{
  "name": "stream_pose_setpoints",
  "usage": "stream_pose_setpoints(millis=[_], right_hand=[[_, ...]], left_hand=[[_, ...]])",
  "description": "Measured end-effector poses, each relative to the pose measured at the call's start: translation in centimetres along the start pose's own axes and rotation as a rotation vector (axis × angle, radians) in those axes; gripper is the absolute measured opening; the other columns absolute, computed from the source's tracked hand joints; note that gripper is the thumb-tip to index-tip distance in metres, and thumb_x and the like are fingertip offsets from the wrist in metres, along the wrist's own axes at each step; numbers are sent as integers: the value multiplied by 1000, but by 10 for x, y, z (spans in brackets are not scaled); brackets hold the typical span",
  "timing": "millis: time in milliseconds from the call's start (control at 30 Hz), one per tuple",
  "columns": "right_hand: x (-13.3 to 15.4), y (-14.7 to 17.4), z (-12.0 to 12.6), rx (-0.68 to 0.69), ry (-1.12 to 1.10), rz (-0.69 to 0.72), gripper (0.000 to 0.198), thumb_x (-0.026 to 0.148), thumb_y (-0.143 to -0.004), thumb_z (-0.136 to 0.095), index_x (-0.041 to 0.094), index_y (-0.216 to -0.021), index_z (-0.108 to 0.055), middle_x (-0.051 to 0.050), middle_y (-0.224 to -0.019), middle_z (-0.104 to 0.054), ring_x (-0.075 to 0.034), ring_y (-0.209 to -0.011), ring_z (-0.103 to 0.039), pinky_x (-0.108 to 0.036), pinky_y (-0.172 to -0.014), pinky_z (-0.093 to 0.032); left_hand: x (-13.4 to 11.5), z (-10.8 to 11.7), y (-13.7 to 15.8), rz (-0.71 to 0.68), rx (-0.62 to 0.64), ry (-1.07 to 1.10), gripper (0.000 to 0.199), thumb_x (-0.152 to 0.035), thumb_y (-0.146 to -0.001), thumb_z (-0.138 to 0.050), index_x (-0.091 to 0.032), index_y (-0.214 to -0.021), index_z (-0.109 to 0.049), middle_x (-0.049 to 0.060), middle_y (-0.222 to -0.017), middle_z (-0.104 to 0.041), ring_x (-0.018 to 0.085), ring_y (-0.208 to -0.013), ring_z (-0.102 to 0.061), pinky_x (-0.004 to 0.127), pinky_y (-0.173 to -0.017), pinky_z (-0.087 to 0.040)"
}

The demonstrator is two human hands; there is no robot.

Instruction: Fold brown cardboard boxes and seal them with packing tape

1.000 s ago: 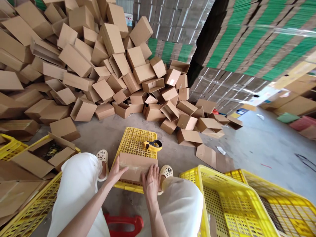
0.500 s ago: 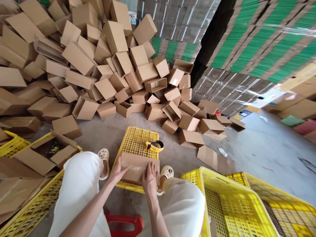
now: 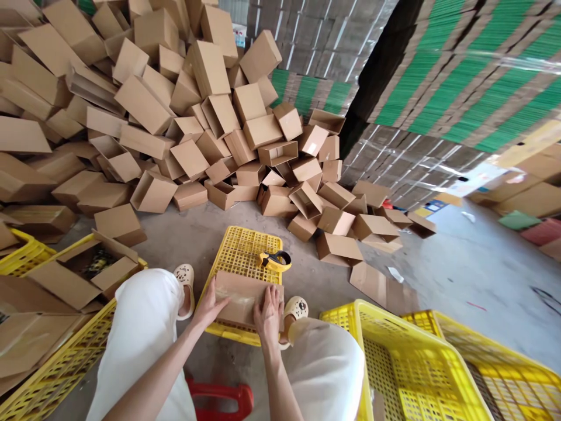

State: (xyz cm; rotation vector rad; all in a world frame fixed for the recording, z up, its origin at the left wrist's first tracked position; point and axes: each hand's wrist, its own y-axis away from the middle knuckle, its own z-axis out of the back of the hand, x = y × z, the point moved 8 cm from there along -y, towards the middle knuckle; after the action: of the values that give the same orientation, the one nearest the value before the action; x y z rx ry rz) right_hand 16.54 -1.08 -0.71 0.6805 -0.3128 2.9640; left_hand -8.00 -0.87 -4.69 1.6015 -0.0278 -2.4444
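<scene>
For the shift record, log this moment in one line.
left hand: on carton, left end; right hand: on carton, right side; carton: on yellow crate; tape dispenser: on crate, beyond carton

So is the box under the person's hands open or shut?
The box is shut on top: flat cardboard, no open flaps showing. Its underside is hidden, so I can't tell there.

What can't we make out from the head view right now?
Head view:
- Inside of the box under the hands: hidden by its top.
- Left hand: some fingers hidden by the hand and box.
- Contents of the open box at left: too small, shaded.
- Red plastic piece: cut off by the bottom edge.
</scene>
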Motion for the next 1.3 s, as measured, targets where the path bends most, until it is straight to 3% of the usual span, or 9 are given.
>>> stream_pose_setpoints(millis=[267,400,567,867,1133,1300], right_hand=[[-3,47,-6,-95,-89,92,60,28,-99,-40,6,-154,-50,-25,-163,-47,-37,-156,-38,-63,-123,-34],[15,28,-8,-85,-58,77,60,31,-99,-44,5,-152,-53,-25,-162,-47,-37,-156,-37,-63,-124,-30],[35,-2,-12,-43,-18,58,57,26,-98,-42,5,-150,-56,-24,-161,-49,-36,-155,-39,-61,-125,-29],[28,29,-15,-85,-80,109,59,24,-100,-37,8,-154,-52,-21,-162,-49,-31,-156,-39,-58,-126,-28],[28,-6,-11,-41,-39,44,53,25,-102,-38,12,-150,-59,-19,-159,-54,-34,-155,-40,-64,-125,-27],[62,35,-7,0,85,257,54,28,-109,-36,19,-161,-47,-15,-165,-47,-31,-158,-35,-60,-127,-24]], left_hand=[[1,-2,0,-12,27,94,100,-53,-85,-71,-22,-166,-22,16,-168,-41,37,-161,-28,58,-133,-20],[2,-2,-2,-18,20,122,99,-52,-85,-72,-23,-166,-23,16,-171,-36,37,-164,-21,57,-134,-18],[3,-2,-5,-37,25,111,100,-51,-84,-73,-18,-165,-24,21,-171,-34,36,-162,-26,53,-132,-24],[6,-4,-2,-56,11,115,99,-52,-86,-72,-21,-166,-22,18,-169,-39,34,-160,-33,52,-131,-26],[10,-5,-7,-12,21,67,99,-53,-85,-70,-17,-165,-23,21,-172,-32,36,-162,-27,52,-132,-25],[10,-6,-4,5,21,62,100,-54,-85,-69,-17,-165,-22,21,-174,-29,35,-163,-23,53,-133,-20]])
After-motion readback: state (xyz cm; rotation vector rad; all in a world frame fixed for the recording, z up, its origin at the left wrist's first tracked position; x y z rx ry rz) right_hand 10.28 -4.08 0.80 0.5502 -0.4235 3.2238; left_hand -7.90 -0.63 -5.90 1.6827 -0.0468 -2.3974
